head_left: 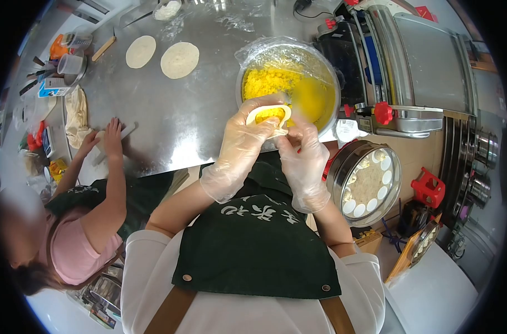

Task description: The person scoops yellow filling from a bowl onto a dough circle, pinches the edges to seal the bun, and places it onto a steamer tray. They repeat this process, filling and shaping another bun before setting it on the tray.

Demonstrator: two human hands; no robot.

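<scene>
My left hand [237,145], in a clear plastic glove, cradles a round dough wrapper [252,116] with crumbly yellow filling [269,114] in its middle. The left thumb rests over the filling. My right hand [305,164], gloved too, has its fingertips closed at the near right edge of the wrapper, where the dough looks gathered in folds. Just beyond both hands stands a metal bowl [336,92] of yellow filling, partly covered by plastic wrap [264,49]. A blurred yellow patch shows in the bowl's right side.
Two flat dough rounds [180,60] lie on the steel table [209,100]. Right of me, a round steamer tray [394,192] holds white paper discs and several filled buns. A roller machine [387,61] stands beyond it. At left, a co-worker's hands [110,138] press on the table.
</scene>
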